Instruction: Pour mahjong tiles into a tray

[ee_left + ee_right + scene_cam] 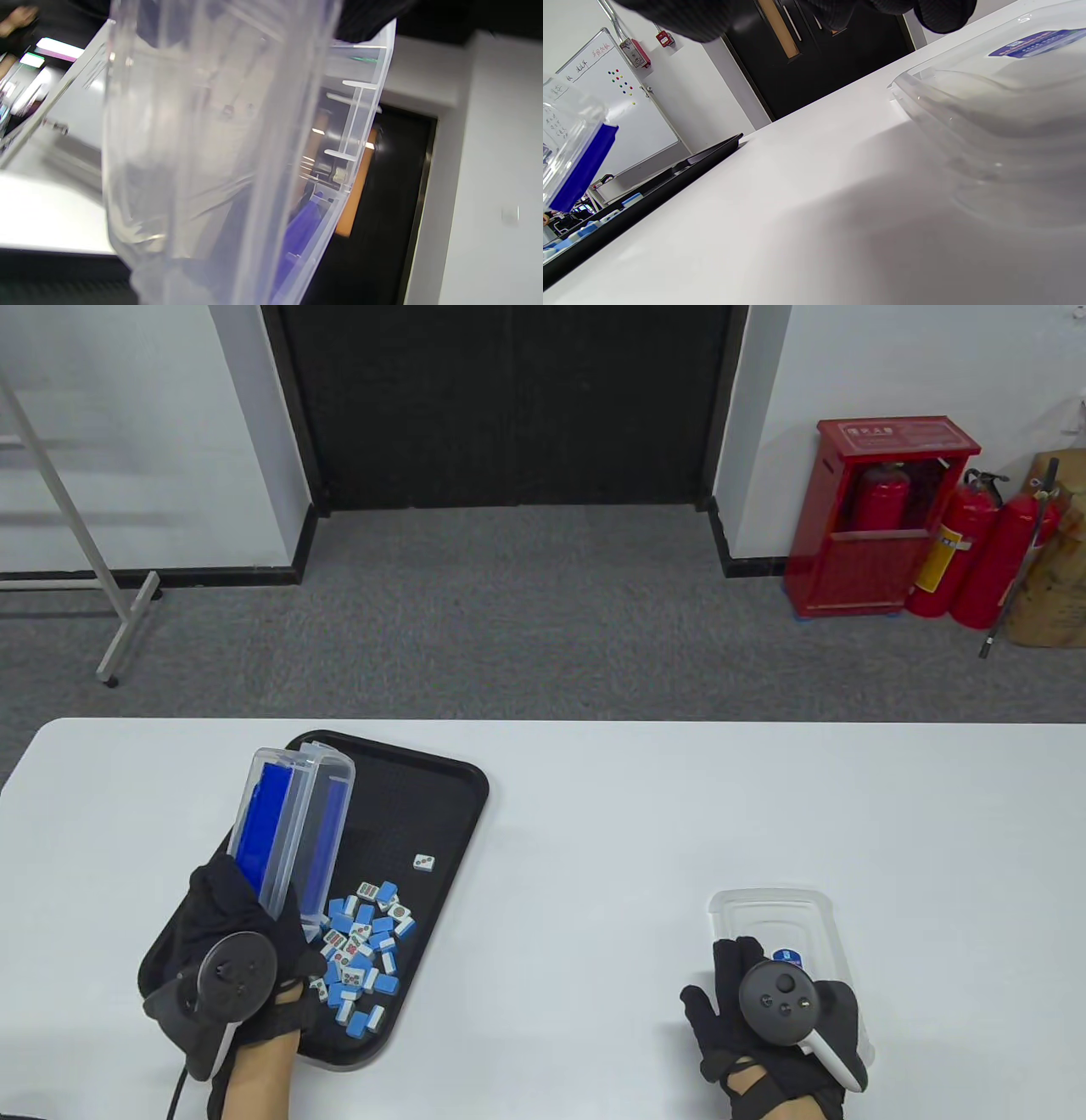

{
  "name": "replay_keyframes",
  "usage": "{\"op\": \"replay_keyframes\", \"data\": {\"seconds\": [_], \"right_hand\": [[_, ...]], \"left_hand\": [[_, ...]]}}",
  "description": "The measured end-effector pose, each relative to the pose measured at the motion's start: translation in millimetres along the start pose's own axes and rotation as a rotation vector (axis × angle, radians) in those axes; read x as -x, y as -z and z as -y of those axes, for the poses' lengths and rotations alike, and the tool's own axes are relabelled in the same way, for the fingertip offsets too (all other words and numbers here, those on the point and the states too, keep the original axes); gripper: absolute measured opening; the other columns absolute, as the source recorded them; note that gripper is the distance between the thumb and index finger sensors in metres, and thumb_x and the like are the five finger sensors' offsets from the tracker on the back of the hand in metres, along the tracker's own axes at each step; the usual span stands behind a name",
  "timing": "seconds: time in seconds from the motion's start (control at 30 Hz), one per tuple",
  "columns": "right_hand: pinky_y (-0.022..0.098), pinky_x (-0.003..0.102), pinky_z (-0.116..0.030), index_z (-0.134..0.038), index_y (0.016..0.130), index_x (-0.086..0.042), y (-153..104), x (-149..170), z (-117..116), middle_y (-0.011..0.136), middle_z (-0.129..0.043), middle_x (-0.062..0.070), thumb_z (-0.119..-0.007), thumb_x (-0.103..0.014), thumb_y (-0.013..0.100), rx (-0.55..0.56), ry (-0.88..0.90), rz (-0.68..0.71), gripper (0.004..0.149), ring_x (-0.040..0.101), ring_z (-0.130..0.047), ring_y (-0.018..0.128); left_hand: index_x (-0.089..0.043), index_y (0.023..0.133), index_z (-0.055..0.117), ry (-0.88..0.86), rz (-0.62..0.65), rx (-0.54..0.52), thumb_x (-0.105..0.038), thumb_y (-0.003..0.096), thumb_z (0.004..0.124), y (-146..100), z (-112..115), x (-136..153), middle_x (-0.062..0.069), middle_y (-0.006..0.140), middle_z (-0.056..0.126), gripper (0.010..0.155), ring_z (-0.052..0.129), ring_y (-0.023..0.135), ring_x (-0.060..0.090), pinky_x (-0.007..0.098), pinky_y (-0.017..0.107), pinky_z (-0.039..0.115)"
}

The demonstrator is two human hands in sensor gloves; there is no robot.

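Your left hand point(246, 950) grips one clear plastic box point(293, 823) by its near end and holds it tipped on its side above the tray point(441, 806), open face toward the tiles. One blue insert shows through the box wall. The left wrist view shows only the box's ribbed, see-through wall; no tiles are visible inside it.

Your right hand point(768, 1018) lies flat, fingers spread, on one clear lid point(768, 912) that sits on the table point(679, 814), well apart from the tray. It holds nothing; it only rests on the lid. The lid is a rounded rectangle with a small blue label under the palm.

One black rectangular tray with rounded corners and a pebbled floor lies at the table's left side. A heap of mahjong tiles point(365, 950), roughly thirty, blue-backed with white faces, lies in its near half, just beside your left hand. One single tile point(424, 862) lies apart, face up, nearer the tray's right rim.

The table is smooth and white. Beyond it: grey carpet, one black double door, white walls, one red extinguisher cabinet point(874, 526) and two loose extinguishers beside it. The right wrist view shows one whiteboard.
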State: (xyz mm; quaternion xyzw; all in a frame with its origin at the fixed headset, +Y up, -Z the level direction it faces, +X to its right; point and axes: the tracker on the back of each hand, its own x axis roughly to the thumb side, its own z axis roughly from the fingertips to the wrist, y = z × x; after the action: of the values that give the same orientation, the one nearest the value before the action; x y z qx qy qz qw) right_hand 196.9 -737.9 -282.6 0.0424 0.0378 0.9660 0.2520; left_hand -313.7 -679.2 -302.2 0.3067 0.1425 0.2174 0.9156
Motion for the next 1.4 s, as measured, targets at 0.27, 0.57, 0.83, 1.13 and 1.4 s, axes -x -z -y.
{"op": "replay_keyframes", "data": {"seconds": [0.27,0.57,0.83,1.13,1.4], "right_hand": [[0.061,0.076,-0.028,-0.046,0.101,-0.001,0.6,-1.0,-0.9,0.104,-0.040,0.034,-0.065,-0.051,0.046,-0.001,-0.002,0.000,0.077,0.062,-0.052,0.089],[0.061,0.076,-0.028,-0.046,0.101,-0.001,-1.5,0.8,4.2,0.104,-0.040,0.034,-0.065,-0.051,0.046,0.020,0.039,-0.003,0.076,0.062,-0.052,0.089],[0.061,0.076,-0.024,-0.046,0.101,-0.001,-2.5,7.3,12.4,0.105,-0.038,0.034,-0.066,-0.049,0.045,0.045,0.052,-0.010,0.076,0.063,-0.048,0.090],[0.061,0.076,-0.022,-0.046,0.101,-0.001,0.2,12.8,16.2,0.105,-0.037,0.034,-0.067,-0.049,0.046,0.046,0.104,-0.016,0.076,0.064,-0.047,0.091],[0.061,0.076,-0.022,-0.046,0.101,-0.001,1.3,12.3,15.9,0.105,-0.036,0.034,-0.066,-0.049,0.046,0.038,0.111,-0.013,0.076,0.064,-0.046,0.091]], "left_hand": [[-0.006,0.102,0.030,-0.658,-0.290,0.272,-0.049,0.0570,0.074,-9.8,16.3,-1.0,0.027,0.100,0.046,0.076,0.074,0.078,0.051,0.067,0.056,0.061],[-0.002,0.102,0.039,-0.725,-0.311,0.721,-0.050,0.0579,0.068,-42.3,63.4,-58.0,0.030,0.099,0.052,0.072,0.077,0.076,0.054,0.067,0.054,0.063],[0.002,0.100,0.050,-0.505,-0.292,0.980,-0.051,0.0573,0.065,-69.8,116.4,-111.6,0.031,0.091,0.066,0.070,0.088,0.062,0.048,0.062,0.047,0.070],[0.000,0.098,0.061,-0.195,-0.202,1.018,-0.054,0.0562,0.061,-83.4,145.3,-133.6,0.029,0.087,0.075,0.067,0.092,0.056,0.045,0.060,0.043,0.072],[0.001,0.095,0.068,-0.122,-0.180,0.995,-0.054,0.0553,0.058,-87.1,146.7,-136.7,0.030,0.081,0.079,0.069,0.094,0.048,0.042,0.057,0.038,0.074]]}}
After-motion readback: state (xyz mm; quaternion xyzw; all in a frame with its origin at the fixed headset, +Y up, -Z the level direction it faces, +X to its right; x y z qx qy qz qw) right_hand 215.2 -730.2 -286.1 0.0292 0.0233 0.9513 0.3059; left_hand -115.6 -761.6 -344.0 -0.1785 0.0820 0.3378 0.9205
